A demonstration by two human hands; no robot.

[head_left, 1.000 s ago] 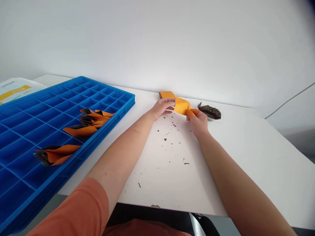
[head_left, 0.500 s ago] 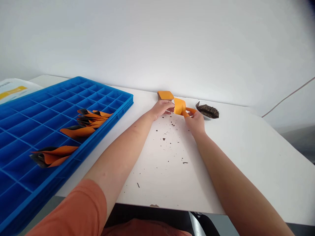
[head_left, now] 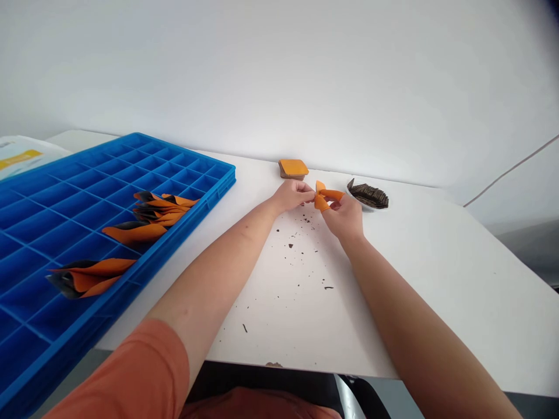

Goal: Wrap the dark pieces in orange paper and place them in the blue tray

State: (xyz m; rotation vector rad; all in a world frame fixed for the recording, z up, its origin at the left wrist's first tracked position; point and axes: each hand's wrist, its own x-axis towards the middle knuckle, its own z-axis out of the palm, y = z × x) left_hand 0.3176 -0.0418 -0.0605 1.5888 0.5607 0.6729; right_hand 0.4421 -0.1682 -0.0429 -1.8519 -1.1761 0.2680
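My left hand and my right hand meet over the far part of the white table. Between their fingertips is a small orange sheet, which shows as a narrow, bent shape; most of it is hidden by fingers. Orange finger covers sit on the thumb and index finger of my right hand. Just behind my left hand lies a stack of orange-topped sheets. To the right of my right hand, a white dish holds a row of thin dark brown pieces.
At left stands a blue divided tray, with several folded orange and black pieces in its compartments. A white and yellow packet lies behind it. Dark crumbs are scattered on the table. A wall rises behind.
The orange sheet faced the camera broadly before; now it is bent and seen narrow between my fingers. My left hand has moved slightly right, closer to my right hand.
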